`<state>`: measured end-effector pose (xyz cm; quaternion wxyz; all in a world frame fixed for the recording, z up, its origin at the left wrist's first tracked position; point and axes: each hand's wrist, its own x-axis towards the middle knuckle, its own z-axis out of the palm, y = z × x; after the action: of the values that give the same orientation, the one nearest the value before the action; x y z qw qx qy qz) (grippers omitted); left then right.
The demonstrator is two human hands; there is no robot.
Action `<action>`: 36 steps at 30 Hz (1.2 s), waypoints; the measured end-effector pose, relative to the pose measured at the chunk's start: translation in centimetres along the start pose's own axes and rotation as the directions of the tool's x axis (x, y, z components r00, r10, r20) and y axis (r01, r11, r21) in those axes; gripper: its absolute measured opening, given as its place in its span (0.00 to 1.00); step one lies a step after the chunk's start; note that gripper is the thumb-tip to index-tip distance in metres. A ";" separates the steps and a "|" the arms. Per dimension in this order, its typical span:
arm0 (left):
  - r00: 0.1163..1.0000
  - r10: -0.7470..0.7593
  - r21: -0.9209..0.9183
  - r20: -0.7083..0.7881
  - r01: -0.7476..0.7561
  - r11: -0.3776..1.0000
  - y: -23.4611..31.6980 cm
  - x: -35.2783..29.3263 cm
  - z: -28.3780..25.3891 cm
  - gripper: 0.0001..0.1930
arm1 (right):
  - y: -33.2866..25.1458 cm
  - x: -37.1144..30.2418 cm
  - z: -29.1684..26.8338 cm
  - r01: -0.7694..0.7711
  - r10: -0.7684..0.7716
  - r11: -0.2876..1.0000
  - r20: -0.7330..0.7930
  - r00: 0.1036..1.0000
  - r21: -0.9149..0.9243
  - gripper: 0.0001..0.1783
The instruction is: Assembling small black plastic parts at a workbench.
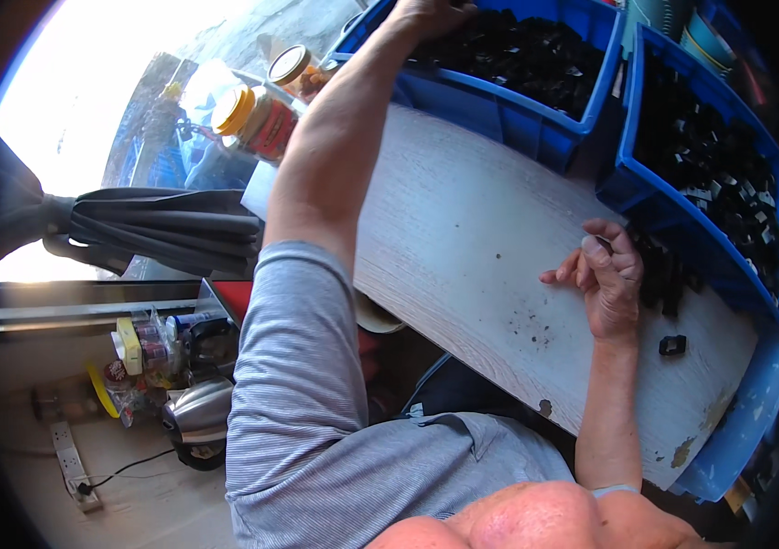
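Note:
My left hand (428, 13) reaches to the far blue bin (508, 114), which is filled with small black parts (522, 55). The top edge of the picture cuts this hand off, and its fingers barely show. Over the right part of the table my right hand (611, 288) is raised with curled fingers, thumb against the fingertips. A bit of something dark shows at the thumb, too small to name. Beside this hand lies a heap of black parts (659, 270). A single black part (672, 345) sits apart from the heap, nearer to me.
A second blue bin (692, 210) of black and shiny parts stands at the right. The whitish table (463, 210) has chipped spots. Two jars, one yellow-lidded (261, 123), stand at the far left. A metal kettle (199, 416) and a power strip (74, 467) are at lower left.

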<state>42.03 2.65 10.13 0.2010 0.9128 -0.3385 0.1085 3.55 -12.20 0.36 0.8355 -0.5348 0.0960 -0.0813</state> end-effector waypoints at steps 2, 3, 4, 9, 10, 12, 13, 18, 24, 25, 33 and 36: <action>0.991 0.000 -0.205 -0.131 -0.027 0.979 -0.3 -0.8 -1.5 0.12 | 0.1 0.0 0.3 -0.002 0.002 0.999 -0.001 1.000 0.034 0.16; 0.989 -0.063 -0.349 -0.135 0.012 0.937 0.0 -1.4 -2.3 0.11 | 0.1 0.0 0.4 -0.024 0.023 0.998 0.009 1.000 0.053 0.16; 0.985 -0.118 -0.498 -0.124 0.041 0.866 1.0 -1.9 -2.6 0.11 | 0.1 0.1 0.2 -0.043 0.042 0.997 0.005 0.999 0.065 0.16; 0.914 -0.076 -0.487 -0.398 -0.141 0.862 4.3 -10.4 -3.9 0.13 | -0.3 0.0 0.4 -0.028 0.029 0.997 -0.012 0.999 0.068 0.15; 0.894 -0.103 -0.500 -0.436 -0.145 0.854 4.1 -12.4 -3.3 0.16 | -0.3 0.0 0.5 -0.024 0.025 0.998 -0.011 1.000 0.050 0.15; 0.789 0.104 -0.321 -0.606 -0.362 0.875 4.1 -15.5 -1.8 0.07 | -0.4 0.0 0.6 -0.018 0.018 1.000 -0.010 1.000 0.026 0.15; 0.741 0.153 -0.221 -0.654 -0.381 0.898 5.0 -16.9 -0.9 0.07 | -0.4 0.0 0.5 -0.017 0.018 0.999 -0.014 1.000 0.029 0.15; 0.902 0.045 -0.248 -0.429 -0.165 0.955 5.6 -22.2 4.3 0.08 | -0.5 0.0 0.6 -0.020 0.020 1.000 -0.010 1.000 0.015 0.15; 0.915 0.234 0.101 -0.329 -0.213 0.972 6.5 -22.0 4.5 0.16 | -0.4 0.0 0.3 -0.006 0.006 0.999 0.011 1.000 0.036 0.15; 0.908 0.201 0.046 -0.367 -0.198 0.979 6.6 -22.0 4.3 0.18 | -0.4 0.0 0.4 -0.019 0.019 0.999 0.004 1.000 0.040 0.15; 0.789 0.282 -0.042 -0.546 -0.362 0.931 9.1 -14.5 -1.6 0.19 | -0.1 0.0 -0.3 -0.006 0.004 0.996 0.018 1.000 0.086 0.14; 0.950 0.283 -0.001 -0.133 -0.286 0.958 7.7 -9.8 -1.1 0.30 | 0.0 0.0 0.1 -0.024 0.021 0.995 0.026 0.999 0.097 0.14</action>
<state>29.52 3.45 10.07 0.2145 0.8433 -0.4534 0.1929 3.61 -12.11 0.39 0.8627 -0.4932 0.0874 -0.0699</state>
